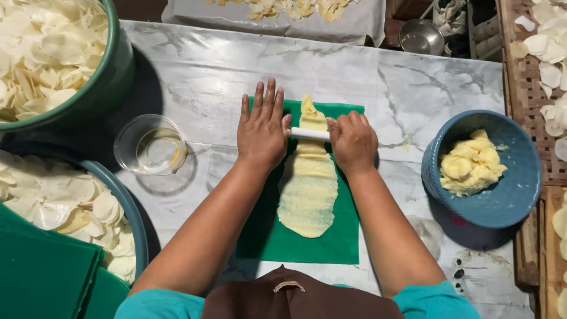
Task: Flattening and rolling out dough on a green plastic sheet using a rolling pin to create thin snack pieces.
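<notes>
1. The dough strip point(308, 189) lies lengthwise on a green sheet point(331, 242), near the middle of the marble-patterned surface point(195, 77). It is pale yellow, thin and wide at the near end, but narrow and thicker at the far end, beyond the roller.
2. A thin white roller point(309, 134) lies across the strip, and both hands are on it. This seems the reason why the near part is already flat.
3. The left hand point(261, 130) is open, fingers straight and together, and the palm presses on the left end of the roller. A flat palm lets the roller turn under it.
4. The right hand point(352, 142) has its fingers curled over the right end of the roller, so its grip is closed around that end.
5. The green sheet is under the dough, probably so that the dough does not stick to the surface.
6. A blue bowl point(520, 195) with lumps of yellow dough point(471, 163) stands to the right, near the right hand, easy to reach.
7. A small clear bowl point(150, 145) with some liquid stands to the left of the sheet, near the left hand.
8. Two large green basins point(115, 71) point(133, 207) on the left are full of thin white chips. More such pieces lie on a woven tray point(525, 82) at the right edge.
9. A pile of green sheets point(47, 277) waits at the lower left.
</notes>
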